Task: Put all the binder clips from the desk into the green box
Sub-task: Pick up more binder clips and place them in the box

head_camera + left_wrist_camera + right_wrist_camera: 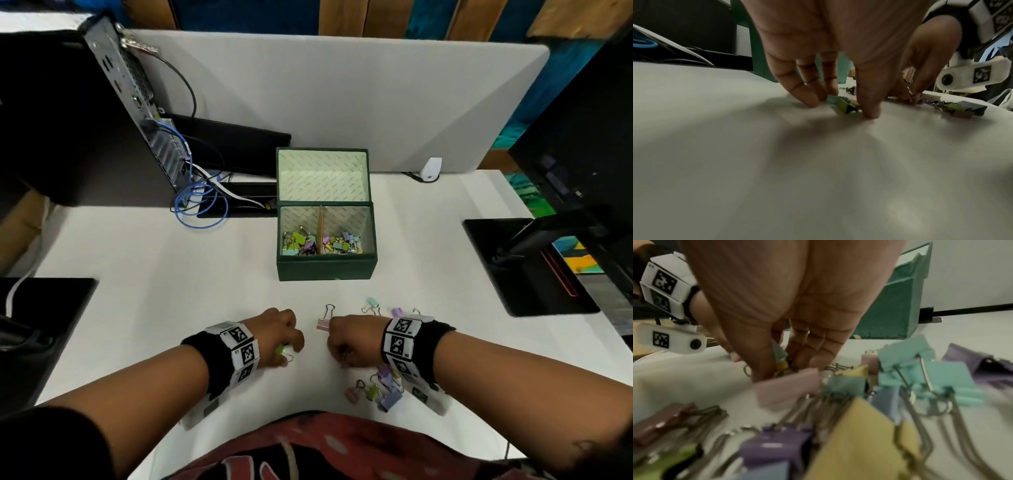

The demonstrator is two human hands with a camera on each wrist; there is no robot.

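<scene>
The green box (pixel 327 269) stands open mid-desk, with many coloured binder clips in both compartments. My left hand (pixel 291 346) is low on the desk before it; thumb and fingers (pixel 807 97) pinch a green binder clip (pixel 846 108) that lies on the desk. My right hand (pixel 342 353) pinches small clips, a yellow one (pixel 782 365) among them. A pink clip (pixel 323 322), a mint clip (pixel 371 304) and a purple clip (pixel 398 311) lie just beyond the right hand. A cluster of clips (pixel 380 390) lies under the right wrist.
A computer tower (pixel 130 102) with a blue cable (pixel 198 209) stands at the back left. A black monitor base (pixel 524 267) sits at the right and a black pad (pixel 44 308) at the left. A grey partition (pixel 342 102) closes the back.
</scene>
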